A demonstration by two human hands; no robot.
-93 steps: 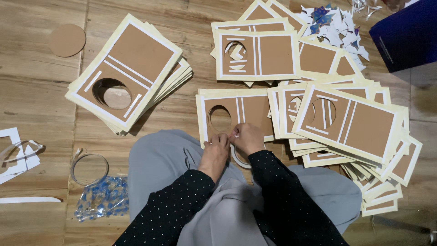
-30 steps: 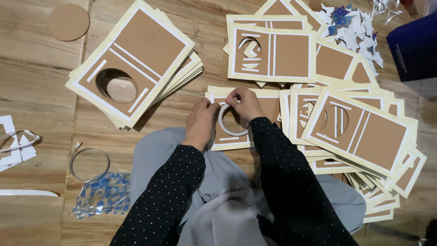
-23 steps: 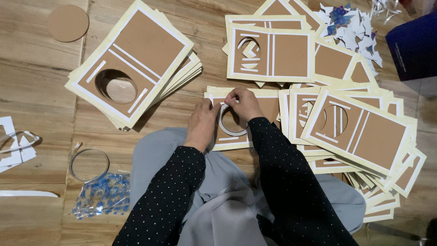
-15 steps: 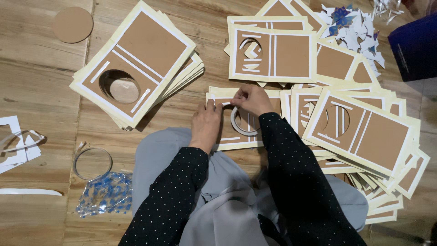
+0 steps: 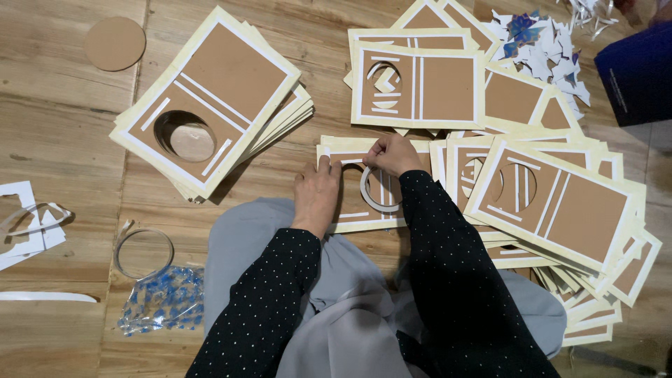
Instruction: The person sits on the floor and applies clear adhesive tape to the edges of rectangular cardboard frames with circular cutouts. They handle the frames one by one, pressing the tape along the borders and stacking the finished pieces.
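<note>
Since the frame half a second back, we are drawing our right hand (image 5: 393, 154) a little up and left along the top edge of the brown card (image 5: 360, 210), and the white ring (image 5: 378, 190) is lifting further out of its round cut-out.

Left of that card, well apart, a loose clear ring (image 5: 143, 252) and a bag of blue pieces (image 5: 157, 308) are lying on the wooden floor (image 5: 63, 140); nearer, up and to the left, a tall stack of cards (image 5: 210, 105) is sitting askew. Our left hand (image 5: 316, 196) is pressing flat on the card's left part, fingers spread, gripping nothing. Our right hand is pinching shut on a thin white strip at the card's top edge, joined to the ring as far as we can tell.

We are judging that the thin ring could tear or crease if we pull too sharply, and that the card could slide if the left hand eases off. Right of the card, the fanned pile of cards (image 5: 560, 203) is leaning and could slip.

Our right fingertips are hiding the exact pinch point, our sleeves are covering the card's lower edge, and the dark blue box (image 5: 640, 73) far to the upper right is being cut off.
</note>
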